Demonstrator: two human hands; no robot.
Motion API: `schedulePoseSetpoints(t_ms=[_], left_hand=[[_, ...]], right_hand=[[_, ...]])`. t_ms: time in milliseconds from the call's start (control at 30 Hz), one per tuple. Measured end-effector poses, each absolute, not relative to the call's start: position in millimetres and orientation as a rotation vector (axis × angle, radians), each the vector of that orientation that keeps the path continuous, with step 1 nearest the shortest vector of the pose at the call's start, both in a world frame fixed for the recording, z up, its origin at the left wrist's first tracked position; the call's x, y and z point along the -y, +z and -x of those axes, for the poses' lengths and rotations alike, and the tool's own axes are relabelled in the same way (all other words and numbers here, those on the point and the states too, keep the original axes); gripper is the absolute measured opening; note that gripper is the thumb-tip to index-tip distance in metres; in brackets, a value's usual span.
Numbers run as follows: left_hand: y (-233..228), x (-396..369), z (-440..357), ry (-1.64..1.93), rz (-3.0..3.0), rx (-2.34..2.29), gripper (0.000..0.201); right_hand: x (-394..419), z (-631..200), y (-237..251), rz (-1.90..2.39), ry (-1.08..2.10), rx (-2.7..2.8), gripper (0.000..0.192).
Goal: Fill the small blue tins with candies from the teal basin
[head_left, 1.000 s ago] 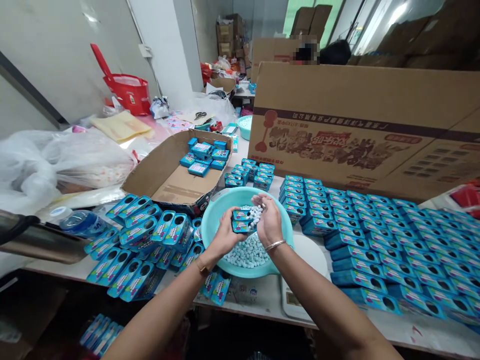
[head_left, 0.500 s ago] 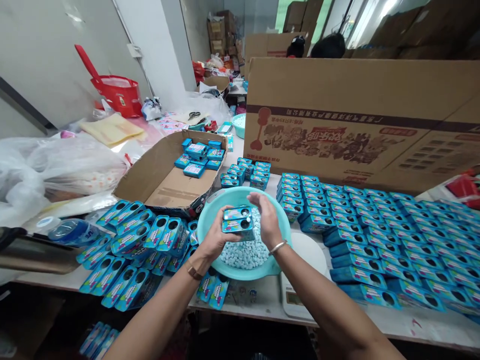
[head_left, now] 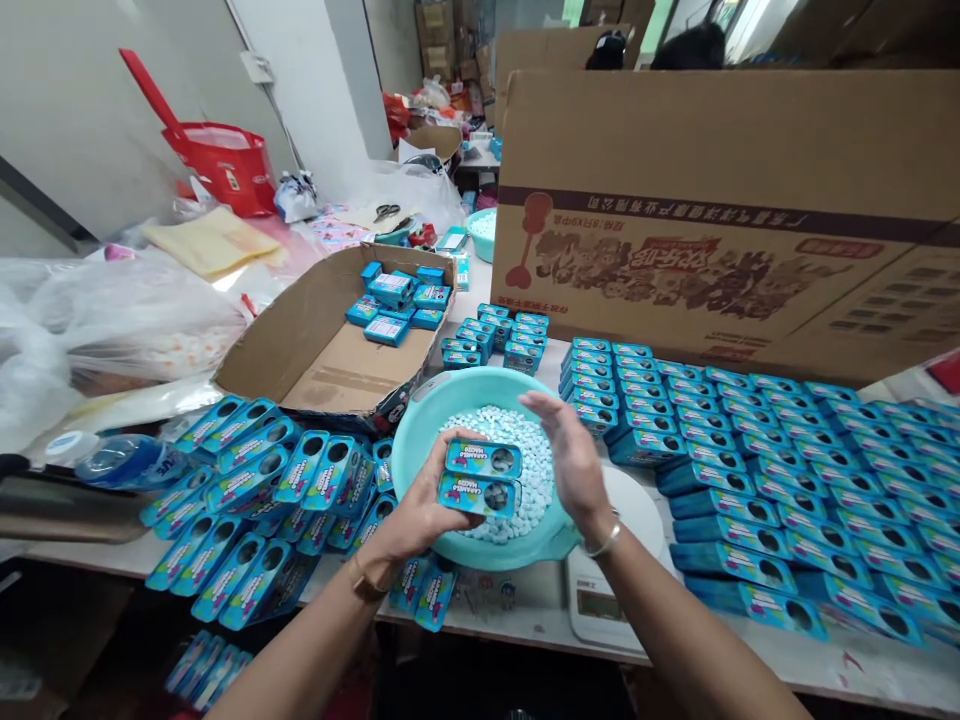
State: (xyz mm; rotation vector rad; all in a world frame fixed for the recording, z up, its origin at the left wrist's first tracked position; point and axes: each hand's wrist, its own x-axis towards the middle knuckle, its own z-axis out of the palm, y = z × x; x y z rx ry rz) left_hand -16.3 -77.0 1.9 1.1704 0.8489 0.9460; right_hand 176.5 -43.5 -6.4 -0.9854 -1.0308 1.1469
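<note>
My left hand [head_left: 416, 515] grips a small blue hinged tin [head_left: 481, 477], open with both halves facing me, over a teal bowl [head_left: 420, 425] full of pale blue and white candies [head_left: 517, 450]. My right hand [head_left: 574, 460] hovers just right of the tin with its fingers spread and nothing in it, above the bowl's right side. The bowl rests on a white scale [head_left: 600, 600] at the table's front edge.
Rows of closed blue tins [head_left: 750, 460] fill the table on the right. A heap of open tins [head_left: 262, 490] lies on the left beside a water bottle [head_left: 120, 462]. A flat carton tray [head_left: 330, 350] and a big printed carton [head_left: 720, 220] stand behind.
My left hand has brought the tin down and nearer to me. My right hand has come off the tin and opened beside it. The view has tilted down a little.
</note>
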Motion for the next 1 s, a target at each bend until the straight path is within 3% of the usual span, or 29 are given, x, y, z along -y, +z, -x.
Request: schedulePoseSetpoints(t_ms=[233, 500, 633, 800, 1000], left_hand=[[-1, 88, 32, 1.088, -1.214, -0.740, 0.075], [6, 95, 37, 0.956, -0.889, -0.827, 0.085], [7, 101, 37, 1.018, -0.739, -0.822, 0.090], [28, 116, 22, 1.165, -0.783, -0.815, 0.088], [39, 165, 16, 1.353, -0.970, -0.875, 0.083]], right_hand=[[65, -206, -7, 1.070, 1.117, 1.074, 0.042], [44, -199, -11, 1.186, 1.230, 1.909, 0.029], [45, -198, -1, 1.061, 1.314, 1.769, 0.046], [79, -186, 24, 0.896, 1.128, 1.959, 0.096], [113, -167, 27, 0.878, 0.911, 2.121, 0.087]])
